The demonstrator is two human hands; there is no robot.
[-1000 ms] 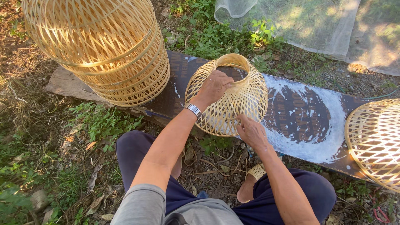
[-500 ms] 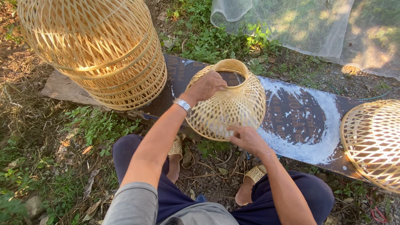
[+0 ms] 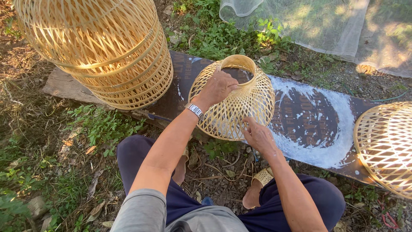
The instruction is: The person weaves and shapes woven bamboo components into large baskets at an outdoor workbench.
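Observation:
A small woven bamboo basket (image 3: 234,107), dome-shaped with a round neck on top, stands on a dark board (image 3: 309,116) smeared with white. My left hand (image 3: 219,87), a metal watch on its wrist, grips the basket at the neck. My right hand (image 3: 259,135) holds the basket's lower rim at the near side, fingers on the weave. I am crouched over it, with dark trousers and woven sandals visible below.
A stack of large woven bamboo baskets (image 3: 103,47) stands on the board at the left. Another bamboo basket (image 3: 386,146) lies at the right edge. Fine white netting (image 3: 326,25) covers the ground beyond. Grass, weeds and dry leaves surround the board.
The small basket has been tipped from leaning on its side toward upright on the board. My left hand shifted up to the neck; my right hand stayed at the lower rim.

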